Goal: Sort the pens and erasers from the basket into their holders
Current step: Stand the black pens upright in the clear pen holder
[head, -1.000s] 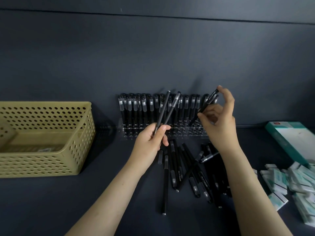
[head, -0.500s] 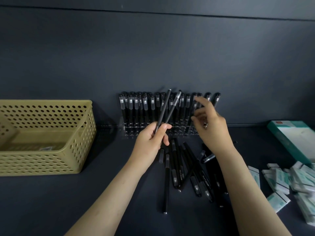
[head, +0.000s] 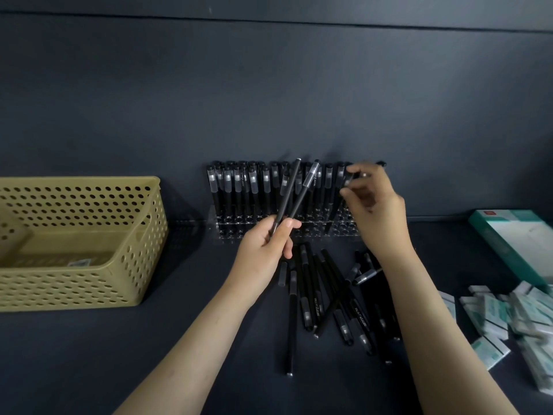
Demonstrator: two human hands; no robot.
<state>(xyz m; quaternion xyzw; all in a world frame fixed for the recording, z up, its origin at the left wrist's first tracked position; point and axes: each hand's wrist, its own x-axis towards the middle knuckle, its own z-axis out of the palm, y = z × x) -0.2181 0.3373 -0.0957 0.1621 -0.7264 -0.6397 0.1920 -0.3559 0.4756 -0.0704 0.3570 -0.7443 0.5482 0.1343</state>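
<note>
Right hand [head: 377, 214] now at right end of holder [head: 227, 230], grip blurred; two pens [head: 288, 190] in pinch of left hand [head: 263, 250].

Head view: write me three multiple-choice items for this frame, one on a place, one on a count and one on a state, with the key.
1. Where does the basket stand? A. left of the pen rack; B. right of it; C. on top of it.
2. How many pens does the left hand grip? A. one; B. two; C. five.
3. How are the loose pens in front of the rack? A. standing upright; B. tied in a bundle; C. lying crossed in a heap on the table.
Key: 1 A, the basket is at the left edge and the rack is at the centre. 2 B, two black barrels fan upward from its grip. 3 C, they lie flat and overlap one another.
</note>
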